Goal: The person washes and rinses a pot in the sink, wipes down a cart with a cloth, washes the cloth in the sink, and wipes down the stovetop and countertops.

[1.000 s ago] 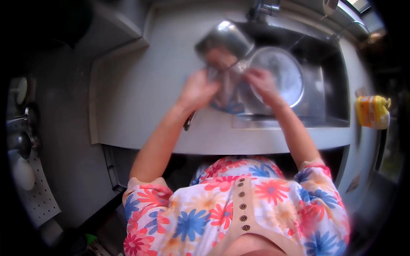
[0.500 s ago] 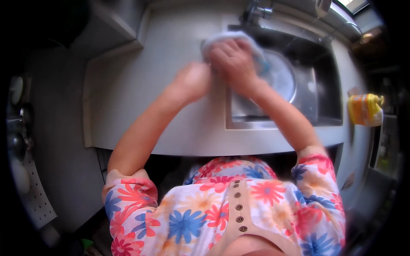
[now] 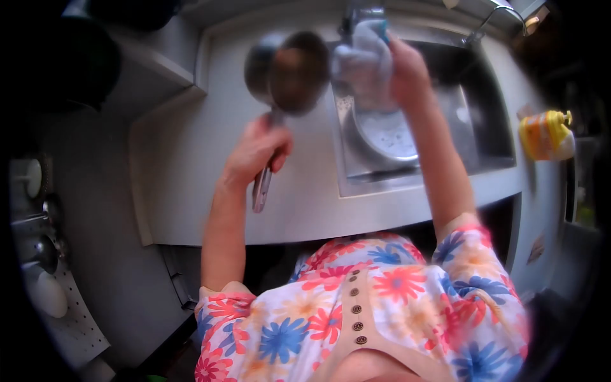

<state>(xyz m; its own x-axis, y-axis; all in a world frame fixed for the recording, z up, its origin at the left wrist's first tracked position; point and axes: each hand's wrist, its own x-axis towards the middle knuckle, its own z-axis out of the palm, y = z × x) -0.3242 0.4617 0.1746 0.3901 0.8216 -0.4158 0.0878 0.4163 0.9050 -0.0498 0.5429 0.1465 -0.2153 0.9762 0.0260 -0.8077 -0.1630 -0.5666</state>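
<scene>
My left hand is wrapped round the handle of a small dark saucepan. It is lifted over the counter with its round head tilted and blurred by motion. In my right hand is a white cloth with a bit of teal at its top, bunched and hanging over the sink's far left corner. The cloth is just right of the saucepan; whether they touch I cannot tell. Below the cloth, a round pale basin sits inside the metal sink, partly hidden by my right arm.
The pale counter spreads left of the sink. A faucet stands behind the sink, and a thin curved spout is at the back right. On the right is a yellow bottle. A perforated rack with utensils is at far left.
My hands have moved apart from over the sink's left edge. The saucepan now shows in my left hand, shifted left, while my right hand has moved right and up with the cloth.
</scene>
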